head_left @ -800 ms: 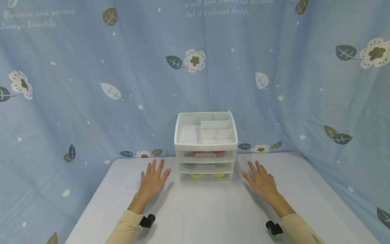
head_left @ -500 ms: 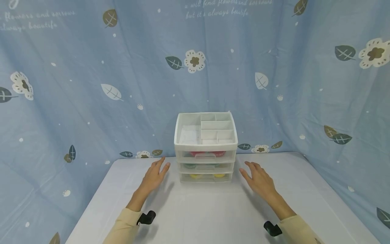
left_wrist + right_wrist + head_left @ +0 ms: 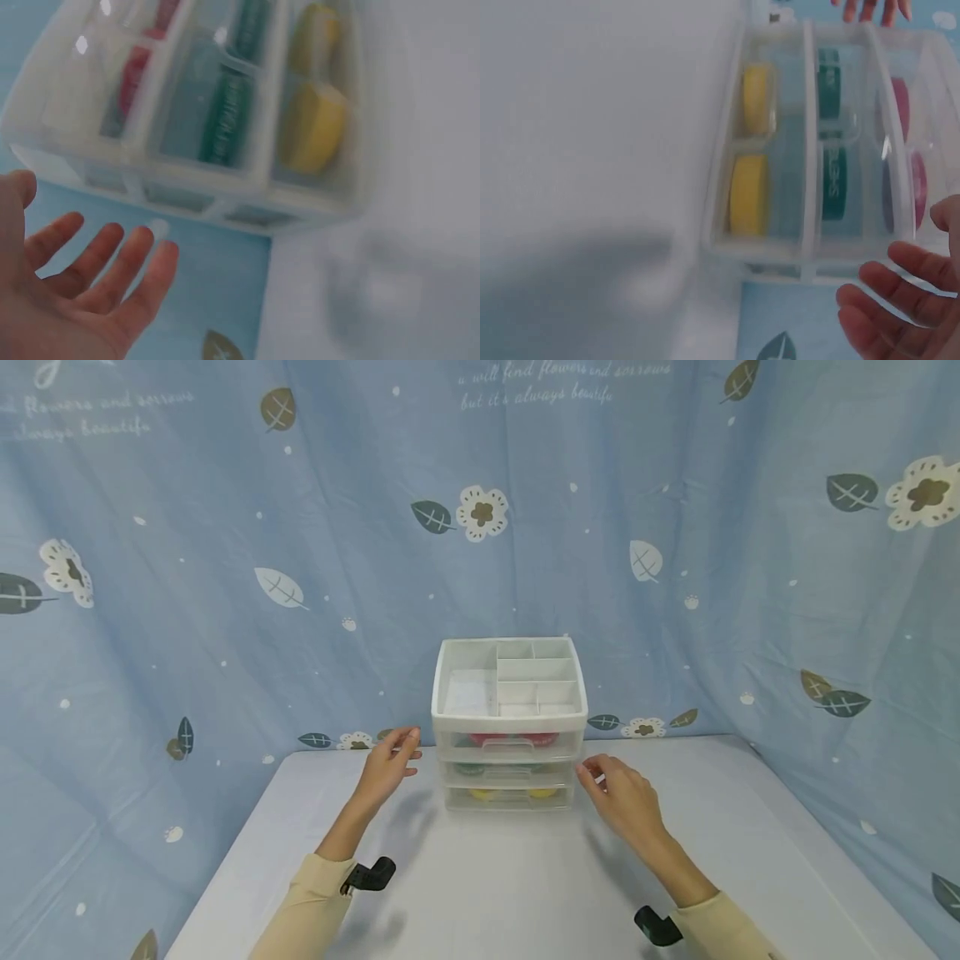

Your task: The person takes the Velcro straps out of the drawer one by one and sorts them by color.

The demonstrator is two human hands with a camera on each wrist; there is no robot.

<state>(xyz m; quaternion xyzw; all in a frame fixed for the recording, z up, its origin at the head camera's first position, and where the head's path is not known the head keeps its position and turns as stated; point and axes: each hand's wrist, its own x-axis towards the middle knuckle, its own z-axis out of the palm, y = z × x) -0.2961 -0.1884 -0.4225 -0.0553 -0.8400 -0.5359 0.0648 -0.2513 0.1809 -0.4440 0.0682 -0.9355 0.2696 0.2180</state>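
- The desktop drawer organizer (image 3: 510,724) is of white and clear plastic and stands upright on the white table (image 3: 495,885), near its back edge, with its front toward the person.
- Its open top tray (image 3: 468,692) has one large compartment at the left and five smaller ones at the right.
- Below are three transparent drawers (image 3: 453,747), all closed, each with a handle.
- Through their fronts one sees red objects (image 3: 540,739) in the upper drawer, green lettered ones (image 3: 835,184) in the middle, and yellow rounded ones (image 3: 748,195) in the lowest.
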